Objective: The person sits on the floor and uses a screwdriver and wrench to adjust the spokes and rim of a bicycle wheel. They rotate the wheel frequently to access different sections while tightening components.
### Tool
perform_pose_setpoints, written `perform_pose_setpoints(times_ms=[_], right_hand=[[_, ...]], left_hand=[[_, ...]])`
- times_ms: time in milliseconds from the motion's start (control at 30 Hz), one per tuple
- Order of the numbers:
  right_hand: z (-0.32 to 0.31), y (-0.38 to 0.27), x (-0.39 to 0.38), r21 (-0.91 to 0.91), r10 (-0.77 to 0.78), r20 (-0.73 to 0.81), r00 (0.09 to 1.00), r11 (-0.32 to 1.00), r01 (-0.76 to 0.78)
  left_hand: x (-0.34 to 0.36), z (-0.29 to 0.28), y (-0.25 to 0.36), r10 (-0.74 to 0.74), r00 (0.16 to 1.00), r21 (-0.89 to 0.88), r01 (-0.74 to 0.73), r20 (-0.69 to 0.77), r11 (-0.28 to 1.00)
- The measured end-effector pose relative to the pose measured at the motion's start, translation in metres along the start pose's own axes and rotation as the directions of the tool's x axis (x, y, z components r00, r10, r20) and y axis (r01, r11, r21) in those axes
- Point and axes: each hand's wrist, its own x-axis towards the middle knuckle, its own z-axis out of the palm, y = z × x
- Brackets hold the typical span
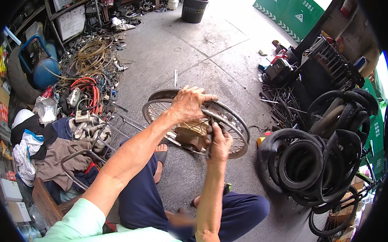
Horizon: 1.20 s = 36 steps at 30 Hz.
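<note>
A spoked metal wheel (243, 131) without a tyre stands tilted on the floor in front of my knees. Its broad, brownish hub (194, 136) shows between the spokes. My left hand (187, 104) is closed over the upper part of the rim, thumb side toward the right. Below it and to the right, my right hand (219, 142) is at the spokes near the inner side of the rim, its fingers curled. Something short and dark shows along those fingers; its kind is too unclear to name.
Tyres and inner tubes (300, 165) are heaped at right, beside metal rods (287, 107). Hoses (90, 87), cables and a blue tank (46, 69) crowd the left. A metal frame (107, 134) stands by my left leg. A black bucket (194, 9) sits far ahead.
</note>
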Motion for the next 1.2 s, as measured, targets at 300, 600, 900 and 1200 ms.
perform_pose_setpoints(times_ms=[300,600,900,1200], right_hand=[[-0.069,-0.003,0.02,-0.04,0.171,0.216,0.961,0.985,-0.167],[-0.022,0.022,-0.021,-0.075,-0.073,-0.063,0.995,0.995,0.068],[-0.003,0.04,0.032,0.371,-0.022,-0.35,0.936,0.915,0.16],[0.0,0.053,0.032,0.164,-0.241,-0.412,0.879,0.929,0.332]], left_hand=[[0.001,-0.009,-0.006,-0.024,0.999,-0.047,0.025,0.027,0.999],[-0.003,-0.003,-0.006,-0.075,0.997,0.023,0.075,-0.034,0.997],[0.005,0.004,0.016,-0.134,0.991,0.069,0.133,0.019,0.989],[0.006,0.013,0.025,-0.078,0.997,0.082,0.08,-0.021,0.993]])
